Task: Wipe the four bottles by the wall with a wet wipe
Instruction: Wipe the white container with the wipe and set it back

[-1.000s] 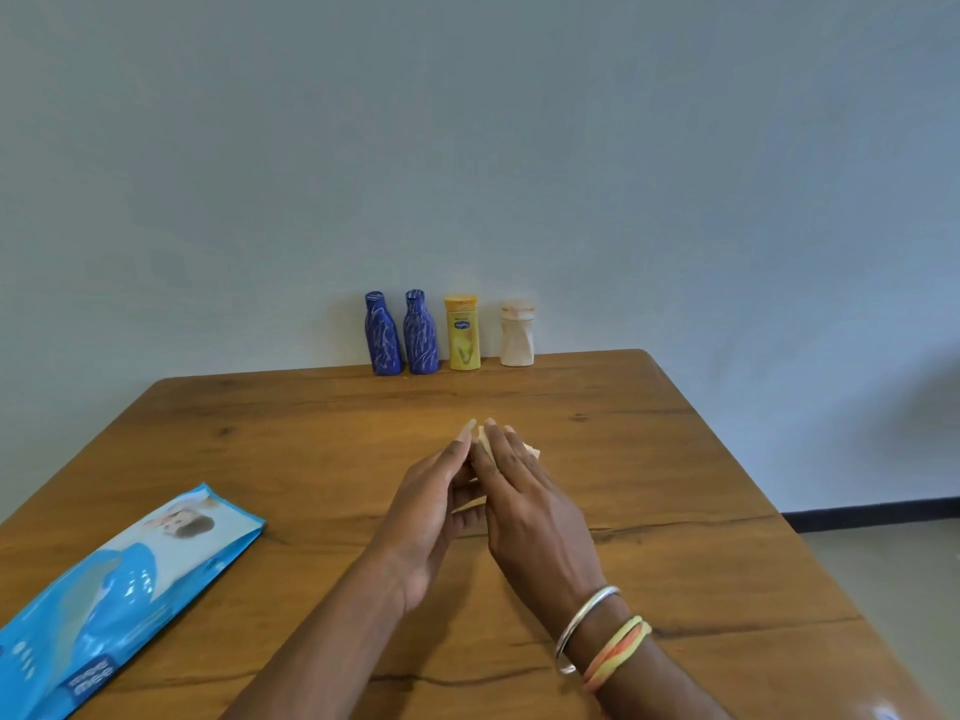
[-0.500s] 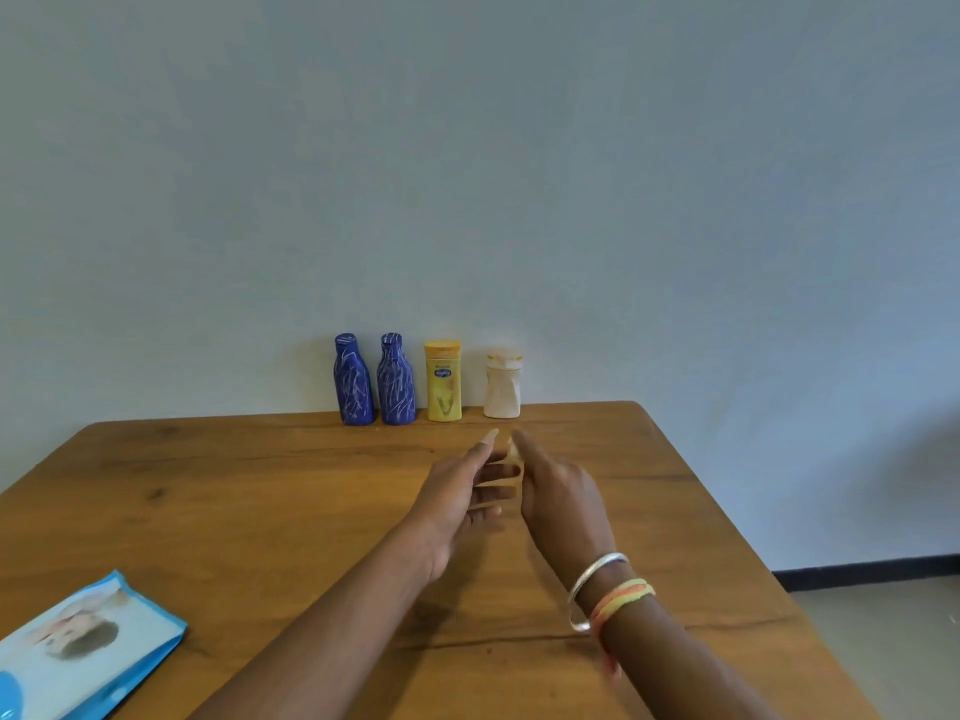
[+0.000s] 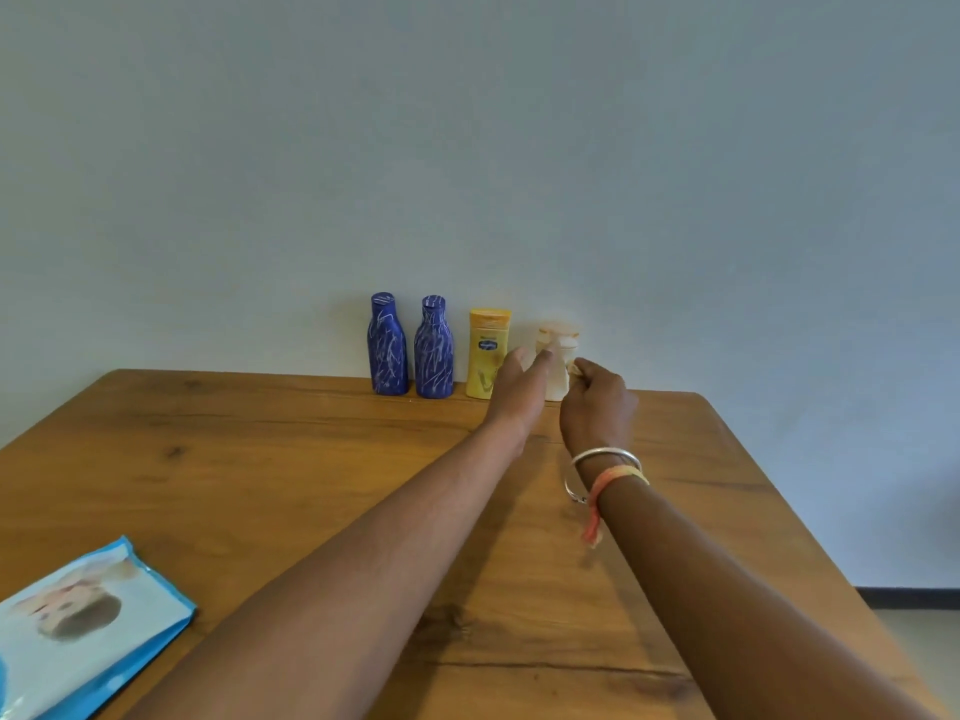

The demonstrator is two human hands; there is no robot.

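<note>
Four bottles stand in a row against the wall: two blue bottles (image 3: 387,345) (image 3: 434,350), a yellow bottle (image 3: 485,356) and a white bottle (image 3: 560,337) at the right end. My left hand (image 3: 519,389) is stretched out with straight fingers, its tips at the left side of the white bottle and in front of the yellow one. My right hand (image 3: 597,405) is just right of the white bottle with curled fingers. It pinches a small pale wet wipe (image 3: 575,368), mostly hidden in the hand. The lower part of the white bottle is hidden behind both hands.
The wooden table (image 3: 260,485) ends at the wall behind the bottles and has its right edge near my right arm. A blue pack of wipes (image 3: 78,631) lies flat at the front left corner. Floor shows at the lower right.
Both hands have moved forward from the middle of the table to the white bottle. The right hand has kept the wipe. My view has come closer to the bottles.
</note>
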